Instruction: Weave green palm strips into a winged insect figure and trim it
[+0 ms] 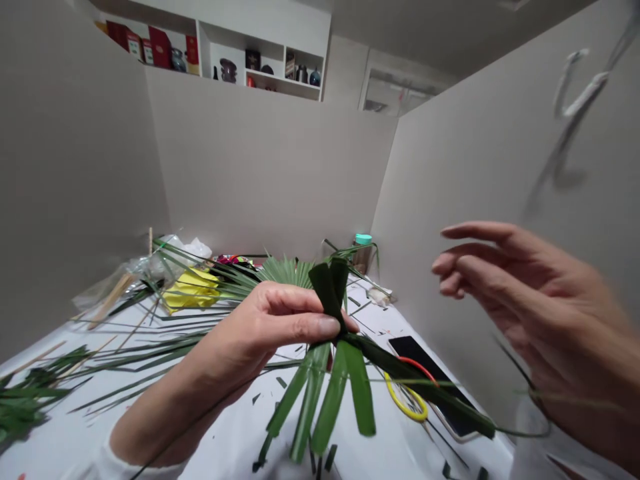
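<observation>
My left hand (270,327) pinches a bundle of folded green palm-leaf strips (333,360) between thumb and fingers, held up over the white table. Short folded ends stick up above the pinch, and several longer strips hang down and fan out below it. One long strip (430,390) runs off to the right. My right hand (530,313) hovers to the right of the bundle, apart from it, fingers stretched out and loosely spread. A thin green fibre (530,417) curves from the strip's end toward the right hand's wrist; I cannot tell whether the hand holds it.
Loose palm fronds (150,347) and cut scraps lie across the white table (70,433). A yellow cloth (193,290) and clear plastic bags sit at the back left. A black phone (425,367) and red and yellow rubber bands (407,400) lie at the right. Grey partition walls enclose the desk.
</observation>
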A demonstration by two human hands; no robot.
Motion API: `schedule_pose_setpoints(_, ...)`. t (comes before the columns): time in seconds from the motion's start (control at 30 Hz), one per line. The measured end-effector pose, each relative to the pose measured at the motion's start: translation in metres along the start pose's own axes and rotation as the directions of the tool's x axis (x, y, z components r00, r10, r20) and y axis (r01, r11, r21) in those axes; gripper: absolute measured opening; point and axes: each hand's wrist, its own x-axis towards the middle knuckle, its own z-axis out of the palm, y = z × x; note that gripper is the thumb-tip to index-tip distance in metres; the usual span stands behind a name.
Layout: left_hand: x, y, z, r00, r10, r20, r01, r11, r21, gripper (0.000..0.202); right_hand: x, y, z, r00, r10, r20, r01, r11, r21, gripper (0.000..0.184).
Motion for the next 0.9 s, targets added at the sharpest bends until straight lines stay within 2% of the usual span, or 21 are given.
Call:
schedule_pose_setpoints(0.1, 0.001, -0.002, 0.001, 0.999, -0.020, 0.037, 0.019, 1.000, 0.024, 0.007, -0.002, 0.007, -0.005, 0.999, 0.020, 0.029, -0.021, 0.999, 0.039, 0.040)
schedule_pose_setpoints(0.23, 0.002, -0.006, 0.001, 0.999, -0.015, 0.047, 0.013, 0.999, 0.037, 0.006, 0.002, 0.012, -0.005, 0.996, 0.025, 0.088, -0.033, 0.995, 0.093, 0.019)
schedule_pose_setpoints(0.33, 0.005, -0.012, 0.001, 1.000, 0.007, 0.001, -0.007, 0.999, 0.052, 0.007, 0.008, 0.015, 0.002, 0.995, 0.008, 0.097, -0.012, 0.999, 0.049, 0.016)
schedule_pose_setpoints(0.4, 0.008, -0.015, 0.002, 0.996, 0.052, -0.074, -0.048, 0.997, 0.056, 0.009, 0.010, 0.017, 0.007, 0.999, -0.030, 0.026, 0.030, 1.000, -0.007, 0.018)
schedule_pose_setpoints(0.47, 0.011, -0.018, 0.002, 0.976, 0.124, -0.176, -0.117, 0.992, 0.050, 0.010, 0.009, 0.020, 0.010, 0.989, -0.088, -0.120, 0.080, 0.994, -0.071, 0.017)
schedule_pose_setpoints(0.57, 0.013, -0.019, -0.001, 0.916, 0.228, -0.331, -0.224, 0.973, 0.051, 0.008, 0.007, 0.022, 0.009, 0.908, -0.176, -0.381, 0.128, 0.981, -0.146, 0.015)
schedule_pose_setpoints(0.6, 0.014, -0.019, -0.002, 0.896, 0.250, -0.368, -0.248, 0.967, 0.055, 0.008, 0.006, 0.022, 0.009, 0.884, -0.184, -0.429, 0.131, 0.980, -0.150, 0.012)
schedule_pose_setpoints(0.63, 0.014, -0.018, -0.003, 0.878, 0.266, -0.399, -0.264, 0.963, 0.061, 0.008, 0.006, 0.022, 0.008, 0.882, -0.178, -0.437, 0.128, 0.982, -0.142, 0.010)
schedule_pose_setpoints(0.7, 0.013, -0.017, -0.004, 0.855, 0.279, -0.438, -0.277, 0.958, 0.068, 0.009, 0.007, 0.019, 0.011, 0.935, -0.130, -0.330, 0.103, 0.990, -0.098, 0.012)
schedule_pose_setpoints(0.77, 0.012, -0.017, -0.003, 0.844, 0.279, -0.458, -0.280, 0.958, 0.068, 0.012, 0.008, 0.016, 0.021, 0.985, -0.081, -0.153, 0.074, 0.996, -0.051, 0.020)
schedule_pose_setpoints(0.83, 0.011, -0.017, 0.000, 0.844, 0.275, -0.461, -0.279, 0.958, 0.061, 0.014, 0.008, 0.014, 0.034, 0.998, -0.051, -0.026, 0.051, 0.998, -0.024, 0.024)
schedule_pose_setpoints(0.9, 0.011, -0.018, 0.003, 0.852, 0.271, -0.447, -0.276, 0.959, 0.056, 0.014, 0.008, 0.013, 0.047, 0.999, -0.036, 0.029, 0.036, 0.999, 0.000, 0.023)
